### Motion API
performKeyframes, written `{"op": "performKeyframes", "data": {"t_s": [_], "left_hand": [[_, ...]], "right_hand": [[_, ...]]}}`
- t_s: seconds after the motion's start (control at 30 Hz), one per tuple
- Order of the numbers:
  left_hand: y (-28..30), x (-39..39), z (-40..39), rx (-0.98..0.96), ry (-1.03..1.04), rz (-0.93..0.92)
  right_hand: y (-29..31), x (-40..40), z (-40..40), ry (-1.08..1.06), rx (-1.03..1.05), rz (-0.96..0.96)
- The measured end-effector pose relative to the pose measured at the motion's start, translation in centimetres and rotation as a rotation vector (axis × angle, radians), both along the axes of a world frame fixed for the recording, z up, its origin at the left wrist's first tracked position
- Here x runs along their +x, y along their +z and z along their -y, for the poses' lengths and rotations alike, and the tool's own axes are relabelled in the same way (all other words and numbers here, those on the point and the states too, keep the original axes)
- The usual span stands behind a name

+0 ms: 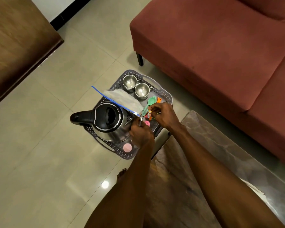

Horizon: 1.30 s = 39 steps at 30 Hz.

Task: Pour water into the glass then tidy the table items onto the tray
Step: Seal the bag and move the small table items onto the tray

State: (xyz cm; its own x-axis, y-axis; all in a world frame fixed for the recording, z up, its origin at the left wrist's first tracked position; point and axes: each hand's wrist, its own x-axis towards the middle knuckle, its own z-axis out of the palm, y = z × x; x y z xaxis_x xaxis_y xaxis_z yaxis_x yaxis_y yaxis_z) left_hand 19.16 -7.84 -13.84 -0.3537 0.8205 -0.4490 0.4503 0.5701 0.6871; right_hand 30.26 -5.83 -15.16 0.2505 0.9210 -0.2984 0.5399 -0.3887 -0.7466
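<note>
Tidying step in hand: the tray (165, 95) sits on the floor beside the counter (220, 145) and already carries the kettle (112, 120), two steel cups (136, 87), a zip bag (123, 99) and coloured measuring spoons (150, 102); no glass is visible. The left hand (141, 133) is closed on a small dark cylindrical item (141, 120), possibly a pen; the right hand (164, 115) pinches small coloured pieces above the tray, exact hold unclear. Judged next: release both items onto bare tray floor, clear of the kettle.
</note>
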Motion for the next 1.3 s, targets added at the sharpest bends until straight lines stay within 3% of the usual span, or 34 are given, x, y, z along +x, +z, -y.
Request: {"op": "performKeyframes", "data": {"t_s": [0.33, 0.83, 1.0, 1.3], "left_hand": [[-0.8, -0.2, 0.3, -0.009, 0.034, -0.035], [-1.2, -0.6, 0.3, 0.001, -0.101, -0.084], [-1.1, -0.7, 0.4, 0.007, -0.132, -0.091], [-1.5, -0.4, 0.5, 0.02, -0.073, -0.057]], "right_hand": [[-0.8, -1.4, -0.2, 0.034, -0.023, -0.049], [-1.1, -2.1, -0.3, 0.05, 0.018, -0.053], [-1.0, -2.2, -0.4, -0.094, 0.143, -0.062], [-1.6, -2.1, -1.0, -0.169, -0.065, -0.222]]}}
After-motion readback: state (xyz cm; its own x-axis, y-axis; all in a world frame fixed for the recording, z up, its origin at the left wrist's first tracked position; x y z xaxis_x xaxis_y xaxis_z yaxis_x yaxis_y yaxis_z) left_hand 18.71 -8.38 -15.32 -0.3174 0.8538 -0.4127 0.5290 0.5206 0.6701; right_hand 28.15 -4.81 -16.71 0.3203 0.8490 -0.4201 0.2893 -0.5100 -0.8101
